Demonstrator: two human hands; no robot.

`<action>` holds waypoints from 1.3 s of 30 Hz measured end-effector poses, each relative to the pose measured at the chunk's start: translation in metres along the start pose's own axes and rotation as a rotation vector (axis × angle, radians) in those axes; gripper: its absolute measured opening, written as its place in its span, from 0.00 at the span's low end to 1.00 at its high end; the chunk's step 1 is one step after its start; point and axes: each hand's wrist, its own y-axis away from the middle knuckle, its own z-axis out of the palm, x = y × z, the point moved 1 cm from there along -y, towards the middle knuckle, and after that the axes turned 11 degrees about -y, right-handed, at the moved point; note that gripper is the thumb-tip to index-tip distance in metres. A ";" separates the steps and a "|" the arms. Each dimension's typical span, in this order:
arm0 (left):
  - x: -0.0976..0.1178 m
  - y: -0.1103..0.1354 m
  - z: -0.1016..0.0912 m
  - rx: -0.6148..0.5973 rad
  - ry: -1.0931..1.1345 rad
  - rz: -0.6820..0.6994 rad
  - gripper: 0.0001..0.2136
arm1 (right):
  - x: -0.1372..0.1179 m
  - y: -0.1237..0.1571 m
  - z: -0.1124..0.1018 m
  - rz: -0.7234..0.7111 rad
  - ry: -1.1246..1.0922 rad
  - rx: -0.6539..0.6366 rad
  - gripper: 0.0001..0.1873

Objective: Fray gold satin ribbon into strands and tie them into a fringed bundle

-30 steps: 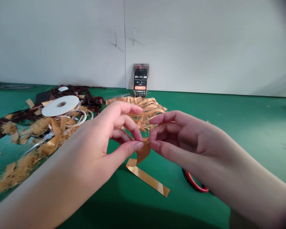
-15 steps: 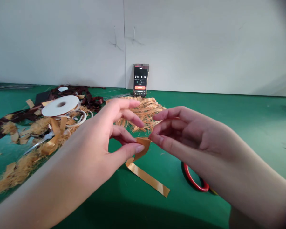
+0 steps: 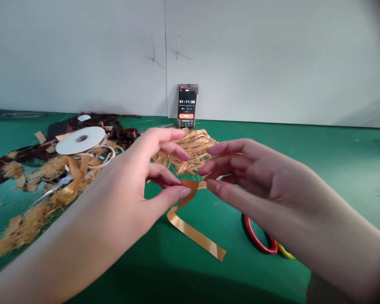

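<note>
A strip of gold ribbon hangs from my left hand and bends back, so its lower length lies across the green table. Thumb and forefinger of that hand pinch it close to its upper end. Fine gold threads stretch from this end to my right hand, whose thumb and fingertips are closed on them. Behind both hands lies a heap of frayed gold ribbon pieces. Partly under my right wrist are red and yellow loop handles; the rest of that tool is hidden.
On the left, a white ribbon spool sits among dark brown ribbon, gold scraps and loose fluffy threads. A phone showing a timer leans against the pale wall panel at the back.
My right hand has shifted slightly right, away from the ribbon's end, and threads now show stretched between them. My left hand has hardly moved. More of the yellow handle shows.
</note>
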 end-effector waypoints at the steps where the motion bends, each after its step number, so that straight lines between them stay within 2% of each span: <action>1: 0.000 0.000 0.000 -0.005 0.009 0.000 0.23 | 0.000 0.000 0.002 0.021 -0.014 -0.015 0.16; 3: 0.000 -0.001 0.001 -0.019 0.017 0.009 0.23 | -0.001 -0.001 0.006 0.065 -0.035 -0.035 0.17; 7: -0.002 -0.001 0.002 -0.051 -0.021 0.034 0.20 | -0.002 -0.004 0.012 0.093 -0.064 -0.036 0.12; 11: 0.001 -0.002 -0.001 -0.106 -0.043 0.082 0.08 | -0.003 -0.005 0.012 0.036 -0.101 -0.020 0.12; 14: 0.006 -0.001 -0.001 -0.083 -0.016 0.096 0.03 | -0.005 -0.001 0.010 -0.015 -0.145 0.007 0.12; 18: 0.004 -0.004 0.003 0.020 0.098 0.123 0.03 | -0.011 0.005 0.008 0.002 -0.221 -0.014 0.10; 21: -0.003 -0.012 0.011 0.072 0.275 0.209 0.05 | -0.012 0.004 0.008 0.022 -0.273 -0.066 0.10; 24: -0.012 -0.023 0.018 -0.001 0.488 0.272 0.06 | -0.007 -0.001 0.007 0.045 -0.278 -0.116 0.11; 28: -0.022 -0.030 0.026 -0.094 0.644 0.205 0.07 | -0.001 -0.005 0.006 0.077 -0.253 -0.201 0.13; 34: -0.026 -0.031 0.035 -0.114 0.708 0.190 0.11 | -0.002 -0.005 0.002 0.151 -0.279 -0.246 0.15; 39: -0.025 -0.030 0.039 -0.153 0.745 0.217 0.08 | -0.003 -0.005 0.005 0.162 -0.244 -0.201 0.15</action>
